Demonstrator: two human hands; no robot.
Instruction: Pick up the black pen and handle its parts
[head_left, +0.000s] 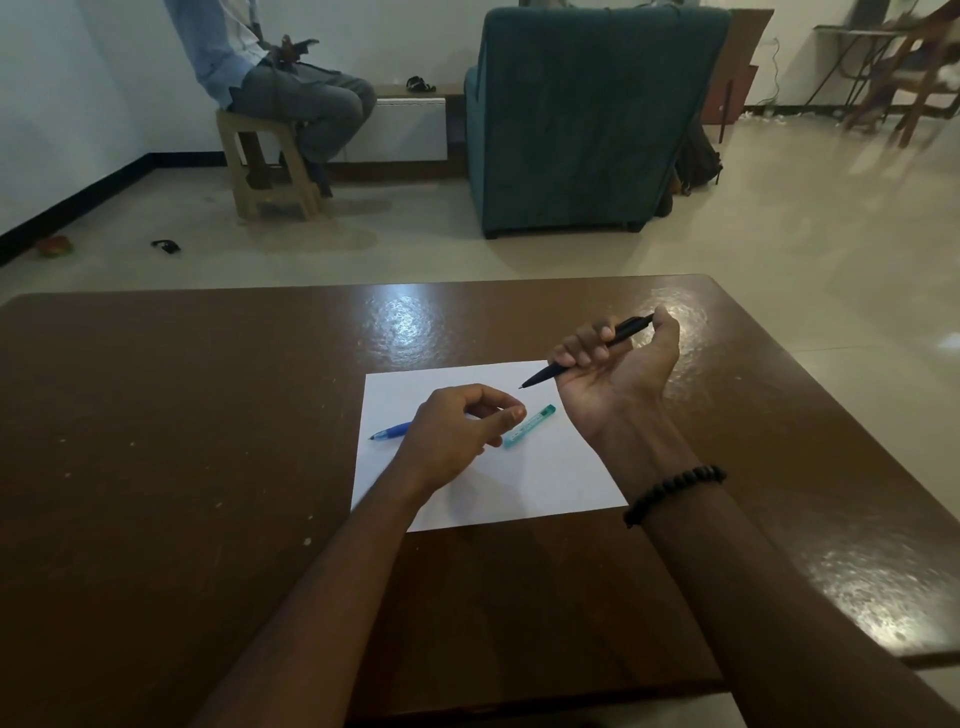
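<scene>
Gripping a black pen (587, 353), the right hand (618, 374) is held palm up above the far right corner of a white sheet of paper (545, 483); its fingers (576, 345) are curled round the barrel, the thumb is set against the pen's rear end, and the tip is pointed down and left towards the sheet without touching it. A black beaded bracelet (674, 491) is worn on that wrist. The left hand (457, 436) is held over the middle of the paper with its fingers loosely curled and the thumb brought near the forefinger; whether this grip is closed on anything cannot be told. A blue pen (390, 431) is laid on the sheet, its rear part hidden under the left hand and its tip pointing left. A teal pen cap (530, 427) is laid on the paper just beside the left fingertips. The sheet is spread flat on a glossy brown counter (182, 415). Beyond the counter, a teal armchair (587, 114) is seen from behind, and a person is seated on a wooden stool (265, 171) by the wall.
</scene>
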